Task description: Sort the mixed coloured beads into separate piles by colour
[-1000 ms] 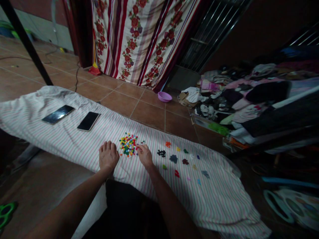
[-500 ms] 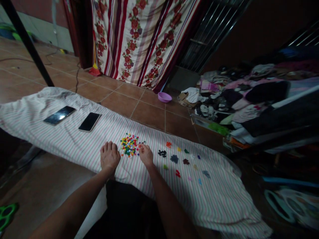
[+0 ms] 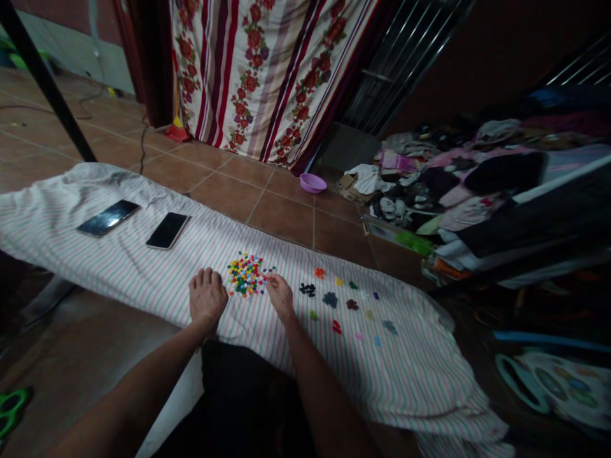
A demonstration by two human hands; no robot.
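Note:
A heap of small multicoloured pieces (image 3: 245,275) lies on a striped white cloth (image 3: 410,375). My left hand (image 3: 207,297) rests palm down at the heap's near edge, fingers apart and holding nothing. My right hand (image 3: 279,296) is at the heap's right edge, its thumb and forefinger pinched together among a few stray pieces. Whether they hold a piece is too small to tell. To the right lie separate small groups by colour, including black pieces (image 3: 308,290), dark blue pieces (image 3: 329,299) and red pieces (image 3: 337,327).
Two smartphones (image 3: 109,218) (image 3: 167,231) lie face up on the cloth's left part. Beyond the cloth are a tiled floor (image 3: 224,197), a lilac plastic bowl (image 3: 313,183), a floral curtain (image 3: 267,70) and a large heap of clothes (image 3: 458,191) to the right.
The view has shifted slightly, so the scene sits a little higher and further left. Both hands stay at the heap's edge, and the right fingertips have barely moved.

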